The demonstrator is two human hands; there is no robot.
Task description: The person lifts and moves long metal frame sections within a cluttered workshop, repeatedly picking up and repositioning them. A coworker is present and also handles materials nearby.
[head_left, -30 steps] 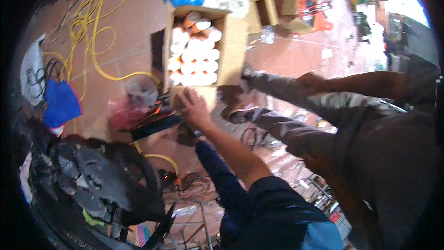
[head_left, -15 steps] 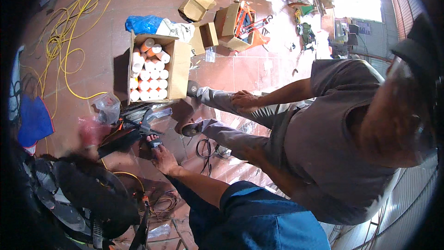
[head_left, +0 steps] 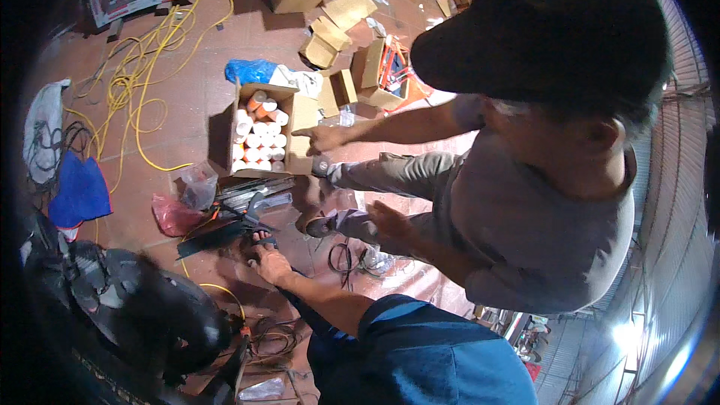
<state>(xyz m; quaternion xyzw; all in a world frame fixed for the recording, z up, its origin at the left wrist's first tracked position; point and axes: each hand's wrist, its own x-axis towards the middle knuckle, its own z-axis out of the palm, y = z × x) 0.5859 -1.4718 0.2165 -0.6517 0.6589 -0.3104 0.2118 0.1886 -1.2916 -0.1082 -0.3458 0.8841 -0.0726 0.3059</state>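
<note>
My right hand point(head_left: 271, 264) reaches in from the blue sleeve point(head_left: 420, 345) and rests over my bent leg, above a sandalled foot point(head_left: 262, 238). Its fingers are stretched out, and I see nothing held in them. My left hand does not show. Ahead, an open cardboard box point(head_left: 304, 151) holds several white-and-orange cylinders point(head_left: 262, 135) standing close together. A co-worker in a grey shirt and dark cap stands at the right. The co-worker's one hand point(head_left: 324, 137) points at the box's right flap; the other hand point(head_left: 390, 221) hangs in front of their trousers.
Yellow cable point(head_left: 135, 97) lies in loops across the tiled floor at the left. Pink point(head_left: 174, 214) and clear plastic bags point(head_left: 199, 186) sit beside dark metal strips point(head_left: 217, 238). A bulky black object point(head_left: 150, 307) fills the lower left. Another box holds orange tools point(head_left: 391, 67).
One of the co-worker's hands has gone from their thigh to the box flap, and their capped head leans farther in. My view has shifted; my right hand stays over my leg.
</note>
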